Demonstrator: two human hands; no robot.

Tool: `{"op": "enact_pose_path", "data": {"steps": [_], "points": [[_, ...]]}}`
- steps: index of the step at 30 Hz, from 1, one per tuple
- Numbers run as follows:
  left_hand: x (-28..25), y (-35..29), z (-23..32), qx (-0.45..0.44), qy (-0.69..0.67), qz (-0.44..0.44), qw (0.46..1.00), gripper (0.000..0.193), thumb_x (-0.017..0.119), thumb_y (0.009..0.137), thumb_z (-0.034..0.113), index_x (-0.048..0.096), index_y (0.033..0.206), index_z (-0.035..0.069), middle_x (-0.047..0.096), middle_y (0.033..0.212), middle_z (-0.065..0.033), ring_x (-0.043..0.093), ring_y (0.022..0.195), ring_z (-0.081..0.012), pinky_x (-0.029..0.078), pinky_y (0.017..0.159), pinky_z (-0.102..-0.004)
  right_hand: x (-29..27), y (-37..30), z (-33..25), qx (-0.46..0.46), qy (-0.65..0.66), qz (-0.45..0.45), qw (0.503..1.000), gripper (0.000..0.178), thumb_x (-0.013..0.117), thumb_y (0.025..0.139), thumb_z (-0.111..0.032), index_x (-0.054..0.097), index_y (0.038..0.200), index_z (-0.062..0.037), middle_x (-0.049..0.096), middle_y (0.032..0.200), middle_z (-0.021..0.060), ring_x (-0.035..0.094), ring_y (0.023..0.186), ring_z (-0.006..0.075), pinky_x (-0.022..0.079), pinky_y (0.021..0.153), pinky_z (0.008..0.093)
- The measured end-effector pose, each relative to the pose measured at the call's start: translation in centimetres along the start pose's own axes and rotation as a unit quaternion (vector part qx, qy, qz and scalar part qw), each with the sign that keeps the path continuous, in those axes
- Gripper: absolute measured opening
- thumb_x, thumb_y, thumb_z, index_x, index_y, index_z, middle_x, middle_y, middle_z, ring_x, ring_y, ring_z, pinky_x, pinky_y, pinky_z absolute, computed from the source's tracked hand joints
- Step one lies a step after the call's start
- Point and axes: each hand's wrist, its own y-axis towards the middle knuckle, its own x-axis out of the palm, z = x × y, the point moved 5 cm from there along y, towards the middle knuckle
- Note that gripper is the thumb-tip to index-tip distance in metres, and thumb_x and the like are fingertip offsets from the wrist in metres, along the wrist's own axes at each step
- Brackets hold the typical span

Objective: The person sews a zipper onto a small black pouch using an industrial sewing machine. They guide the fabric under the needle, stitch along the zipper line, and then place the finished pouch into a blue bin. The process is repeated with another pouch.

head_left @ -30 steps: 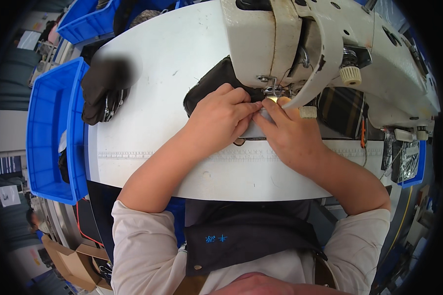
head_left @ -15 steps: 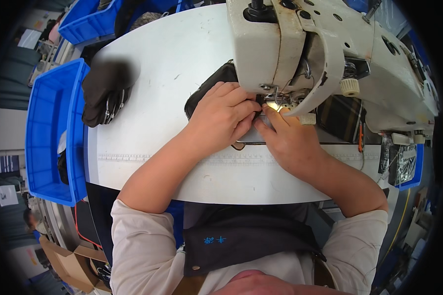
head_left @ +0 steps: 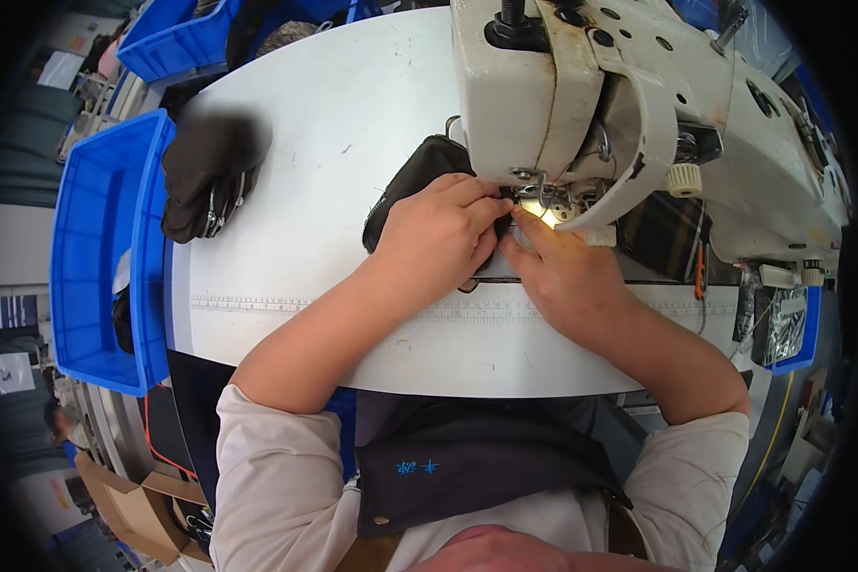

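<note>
Nearest, at the bottom, a person wears white sleeves [head_left: 281, 467] and a dark apron [head_left: 496, 467] with small blue lettering. Their bare forearms reach forward over a white worktable [head_left: 334, 105], crossing a printed ruler scale [head_left: 257, 303] that runs from side to side near its front edge. Beyond the scale, both hands come together just in front of the needle area of a sewing machine [head_left: 510, 114]. The left hand [head_left: 436, 232] lies over a dark fabric piece [head_left: 412, 183], its fingers bent and close together; whether they pinch the cloth or only press on it, I cannot tell. The right hand [head_left: 574, 278] meets it from the other side, index finger and thumb pointing to the same spot and slightly apart; its fingertips are too small to show any grip. The fabric piece lies on the table left of the needle area, partly under the left hand, with what looks like zip teeth along its left edge. A small light [head_left: 541, 212] glows beside the fingertips. To the right are a dark striped panel [head_left: 660, 234] and an orange-handled tool [head_left: 701, 272]. Farther left sit a dark bundle with zips [head_left: 205, 181], partly blurred, and a blue bin [head_left: 153, 257]. Another blue bin [head_left: 176, 43] stands at upper left.
</note>
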Motion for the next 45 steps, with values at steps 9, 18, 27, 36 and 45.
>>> {"op": "enact_pose_path", "data": {"steps": [9,18,27,36,45], "points": [[0.3,0.0,0.2,-0.027,-0.015,-0.032,0.999,0.024,0.075,0.084,0.013,0.077,0.107,0.008,0.072,0.112,-0.0039,0.069,0.103,-0.0235,0.059,0.083,-0.0348,-0.8,0.2,0.5,-0.020,-0.020,-0.001,1.000,0.029,0.071,0.082,-0.009,0.074,0.110,-0.0037,0.067,0.127,0.0114,0.071,0.091,0.0224,0.056,0.071,0.0344],[0.0,0.2,0.1,-0.043,-0.023,-0.004,0.999,0.022,0.076,0.084,0.014,0.077,0.106,0.013,0.072,0.105,-0.0005,0.069,0.097,-0.0231,0.060,0.078,-0.0359,-0.7,0.0,0.7,-0.013,0.011,0.009,1.000,0.030,0.070,0.079,-0.006,0.072,0.109,-0.0012,0.067,0.125,0.0124,0.071,0.092,0.0240,0.056,0.071,0.0339],[1.5,2.0,-2.3,-0.213,-0.097,-0.040,0.971,0.018,0.079,0.084,0.026,0.080,0.095,0.012,0.075,0.082,-0.0082,0.073,0.076,-0.0264,0.056,0.067,-0.0396,-0.8,0.0,0.5,-0.020,0.030,0.011,0.999,0.026,0.068,0.082,-0.008,0.070,0.106,0.0018,0.065,0.106,0.0134,0.068,0.089,0.0267,0.056,0.073,0.0387],[1.6,2.1,-2.7,-0.263,-0.103,-0.088,0.955,0.022,0.079,0.084,0.024,0.078,0.097,0.007,0.073,0.075,-0.0097,0.069,0.065,-0.0247,0.055,0.064,-0.0387,-0.6,0.1,0.5,0.000,0.045,-0.023,0.999,0.027,0.067,0.082,-0.006,0.070,0.107,0.0032,0.066,0.110,0.0160,0.070,0.093,0.0295,0.057,0.077,0.0402],[1.4,2.0,-1.6,-0.244,-0.109,-0.035,0.963,0.016,0.074,0.091,0.022,0.078,0.095,0.006,0.074,0.085,-0.0163,0.071,0.080,-0.0375,0.056,0.072,-0.0455,-0.6,0.1,0.9,-0.009,0.028,-0.027,0.999,0.030,0.068,0.080,-0.006,0.069,0.109,0.0029,0.066,0.114,0.0153,0.070,0.092,0.0283,0.057,0.078,0.0390]]}}
